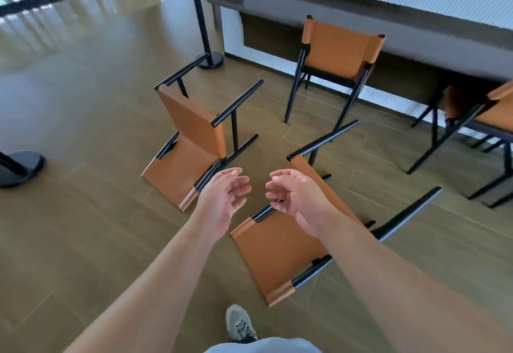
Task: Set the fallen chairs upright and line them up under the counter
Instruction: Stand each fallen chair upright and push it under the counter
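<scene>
- Left hand [224, 200]: extended at the centre of the view, fingers loosely curled, palm turned inward, holding nothing.
- Right hand [295, 200]: extended beside the left, apart from it, fingers loosely curled, holding nothing; it hovers above the near fallen chair [280, 250] without visible contact.
- Near fallen chair: lies on its back on the wood-plank floor [83, 213] at 5 o'clock from the hands, tan seat and backrest facing up, black legs pointing toward 2 o'clock.
- Far fallen chair [191, 141]: lies on its back at 11 o'clock from the hands, legs raised toward 1 o'clock; well apart from the counter [361, 2].
- Upright chair [337, 52]: stands at 1 o'clock, just in front of the counter, backrest toward the camera.
- Second upright chair [485, 113]: at 3 o'clock, partly cut off by the frame edge, tucked partly under the counter.
- Progress, as judged: two chairs stand at the counter; two remain fallen. Neither is gripped yet. Raising both and aligning them in the row is still outstanding.
- Barrier post [201, 16]: stands at 12 o'clock near the counter end.
- Markings: no brand, label or legible writing is visible.
</scene>
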Available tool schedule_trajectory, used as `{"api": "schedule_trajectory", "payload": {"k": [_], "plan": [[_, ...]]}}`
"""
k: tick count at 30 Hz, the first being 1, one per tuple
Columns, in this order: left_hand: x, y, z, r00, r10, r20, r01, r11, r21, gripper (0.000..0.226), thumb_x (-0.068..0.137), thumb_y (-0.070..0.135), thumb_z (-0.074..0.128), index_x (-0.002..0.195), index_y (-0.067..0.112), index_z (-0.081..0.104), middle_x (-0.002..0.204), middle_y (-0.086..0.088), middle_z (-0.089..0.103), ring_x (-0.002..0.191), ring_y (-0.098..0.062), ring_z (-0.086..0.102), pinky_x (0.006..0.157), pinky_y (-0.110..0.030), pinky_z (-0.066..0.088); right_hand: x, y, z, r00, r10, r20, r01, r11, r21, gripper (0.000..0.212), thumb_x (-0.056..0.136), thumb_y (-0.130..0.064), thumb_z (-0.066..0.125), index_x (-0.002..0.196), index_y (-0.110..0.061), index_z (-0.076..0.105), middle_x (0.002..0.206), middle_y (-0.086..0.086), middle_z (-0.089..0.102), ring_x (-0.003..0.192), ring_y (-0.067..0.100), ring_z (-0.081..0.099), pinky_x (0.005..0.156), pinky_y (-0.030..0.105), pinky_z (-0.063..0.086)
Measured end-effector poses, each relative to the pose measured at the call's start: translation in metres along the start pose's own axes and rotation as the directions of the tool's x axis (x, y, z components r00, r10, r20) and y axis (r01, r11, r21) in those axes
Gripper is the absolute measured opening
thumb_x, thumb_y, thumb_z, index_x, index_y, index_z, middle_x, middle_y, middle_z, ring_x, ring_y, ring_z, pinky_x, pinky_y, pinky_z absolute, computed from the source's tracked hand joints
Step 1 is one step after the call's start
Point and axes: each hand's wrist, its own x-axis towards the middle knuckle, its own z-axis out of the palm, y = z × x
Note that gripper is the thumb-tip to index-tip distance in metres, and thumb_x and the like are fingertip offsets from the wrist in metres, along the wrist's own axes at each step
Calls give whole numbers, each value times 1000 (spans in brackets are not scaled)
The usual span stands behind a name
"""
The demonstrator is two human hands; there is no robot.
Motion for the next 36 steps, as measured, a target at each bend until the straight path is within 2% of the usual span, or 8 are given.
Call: {"api": "schedule_trajectory", "payload": {"k": [4, 11, 18, 25, 30, 36], "plan": [[-20, -13, 19, 999, -20, 43, 15, 995, 98, 20, 97, 24, 57, 114, 18, 65, 95, 1, 75, 83, -13, 72, 77, -33, 47, -38, 13, -26, 997, -5, -74, 12, 995, 99, 14, 95, -17, 56, 105, -16, 65, 91, 2, 72, 79, 15, 68, 72, 32, 54], [-47, -46, 42, 991, -55, 122, 33, 984, 175, 18, 95, 26, 57, 110, 21, 66, 94, 2, 75, 83, -13, 72, 75, -32, 47, -93, 47, -60, 982, 8, -191, 30, 980, 195, 15, 95, -18, 54, 105, -17, 65, 92, 3, 72, 79, 16, 69, 70, 33, 54], [-53, -51, 54, 979, -106, 173, 58, 963, 263, 17, 97, 24, 56, 110, 19, 66, 96, 0, 73, 87, -16, 69, 77, -33, 48, -110, 57, -68, 956, -13, -294, 85, 968, 234, 16, 93, -19, 56, 106, -17, 66, 88, 1, 73, 80, 17, 69, 73, 35, 54], [-10, -38, 40, 958, -173, 228, 92, 941, 327, 20, 97, 24, 56, 113, 19, 67, 93, 2, 75, 84, -14, 71, 79, -33, 50, -78, 66, -54, 908, 54, -415, 75, 955, 287, 16, 95, -20, 57, 106, -15, 67, 90, 3, 72, 80, 18, 69, 71, 34, 54], [44, -10, 3, 928, -243, 282, 109, 902, 418, 20, 99, 23, 52, 113, 19, 66, 93, 2, 75, 85, -13, 72, 79, -34, 49, -30, 61, -2, 880, 92, -466, 65, 948, 311, 15, 95, -20, 57, 106, -16, 67, 94, 5, 71, 84, 19, 69, 77, 36, 56], [117, 14, -30, 888, -315, 334, 121, 862, 491, 20, 100, 22, 51, 114, 19, 65, 93, 2, 73, 84, -14, 70, 77, -33, 49, 21, 60, 39, 823, 137, -551, 57, 946, 320, 13, 94, -18, 58, 104, -17, 68, 92, 1, 72, 81, 15, 69, 73, 31, 55]]}}
